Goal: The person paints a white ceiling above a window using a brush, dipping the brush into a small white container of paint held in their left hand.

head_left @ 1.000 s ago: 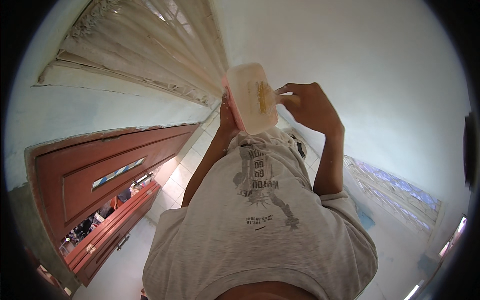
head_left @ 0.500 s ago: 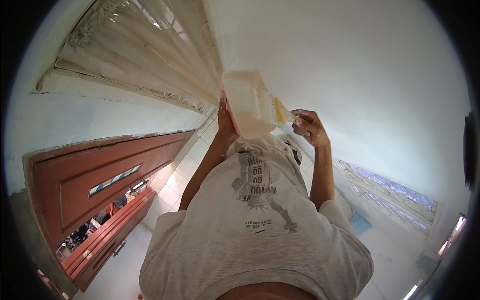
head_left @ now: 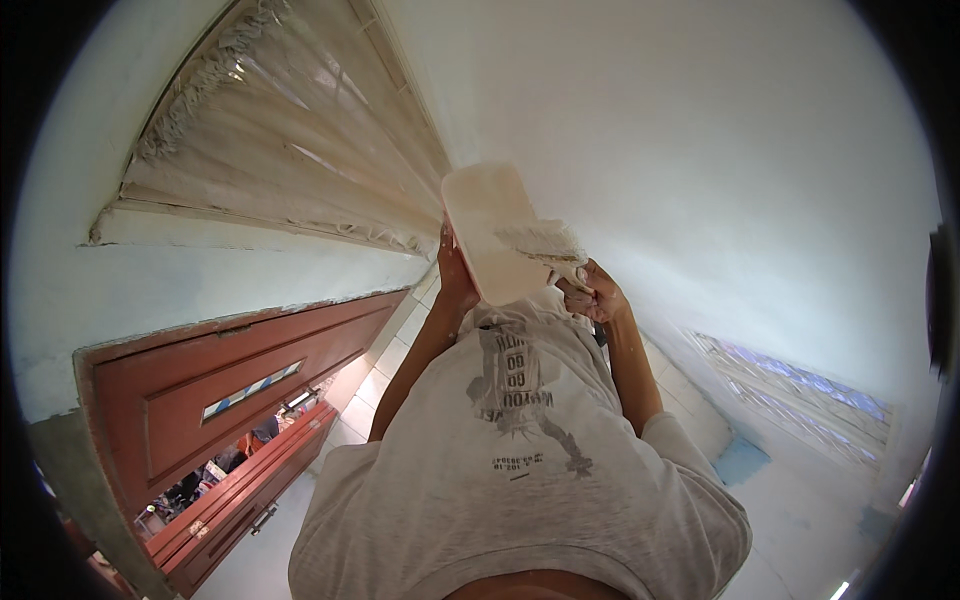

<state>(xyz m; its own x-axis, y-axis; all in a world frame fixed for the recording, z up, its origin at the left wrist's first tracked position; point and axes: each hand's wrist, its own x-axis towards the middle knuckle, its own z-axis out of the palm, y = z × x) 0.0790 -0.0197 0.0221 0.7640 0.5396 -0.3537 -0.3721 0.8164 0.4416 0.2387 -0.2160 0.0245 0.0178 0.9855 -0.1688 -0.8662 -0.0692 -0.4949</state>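
My left hand [head_left: 457, 272] grips a rectangular plastic container [head_left: 487, 235] by its left side, in front of my waist. Its outer wall looks pinkish, and a cream-white layer, like paint, covers the inside. In my right hand [head_left: 598, 293] is a wide paintbrush [head_left: 545, 242], pinched by its short handle. The pale, coated bristles lie over the right part of the container, pointing left; whether they touch its rim or the paint, I cannot tell. White smears show on my right fingers.
A white wall [head_left: 700, 150] rises ahead and to the right. On the left are a curtained window [head_left: 290, 150] and a red-brown door [head_left: 230, 390]. Pale floor tiles [head_left: 385, 365] lie below, with a vent grille [head_left: 790, 385] at the right.
The brush has turned and come down and left, its bristles now lying across the container's right part. The container sits a little lower in view. The whole view has shifted slightly.
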